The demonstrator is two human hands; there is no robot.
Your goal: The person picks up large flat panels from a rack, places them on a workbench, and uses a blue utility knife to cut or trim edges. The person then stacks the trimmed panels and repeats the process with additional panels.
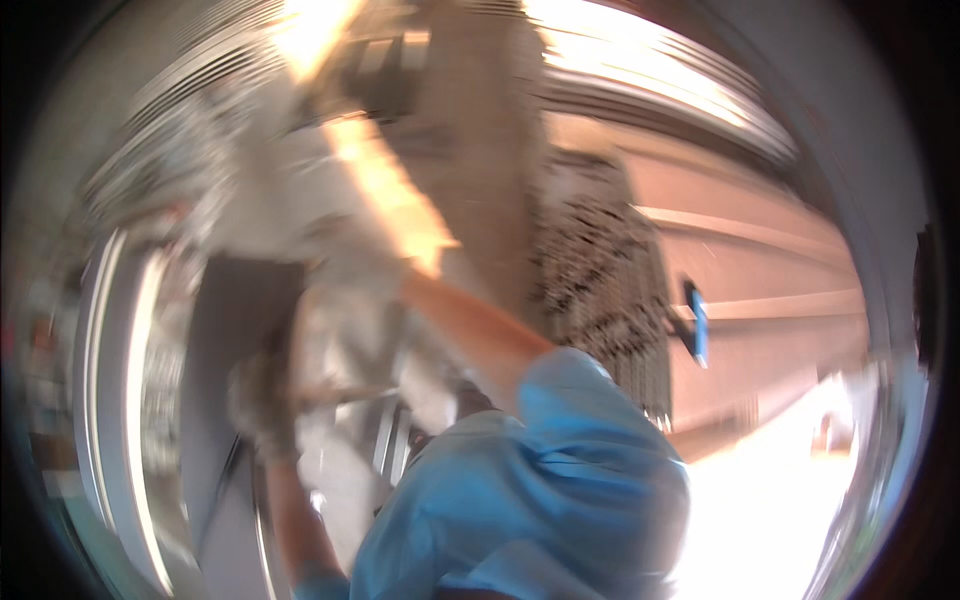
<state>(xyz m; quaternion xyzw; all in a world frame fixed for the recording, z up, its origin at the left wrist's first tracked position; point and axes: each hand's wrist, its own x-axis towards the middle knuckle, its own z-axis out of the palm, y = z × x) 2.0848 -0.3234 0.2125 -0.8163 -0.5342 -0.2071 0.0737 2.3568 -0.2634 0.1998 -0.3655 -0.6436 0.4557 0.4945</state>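
Observation:
The picture is heavily smeared by motion. My left hand (262, 405), in a pale glove, is at the right edge of a long dark grey panel (225, 330). Whether its fingers grip the panel cannot be made out. My right hand (355, 255), also in a pale glove, reaches forward and to the left across my body. A whitish blurred shape (280, 170) is just beyond it, and its kind does not show. The fingers of both hands are lost in the blur.
Long pale metal bars (135, 420) run along the left. To the right stands a dense stack of metal pieces (605, 265), beside a brown surface (760, 260) with a blue and black object (697, 320) on it. A sunlit strip (385, 190) crosses the brown floor ahead.

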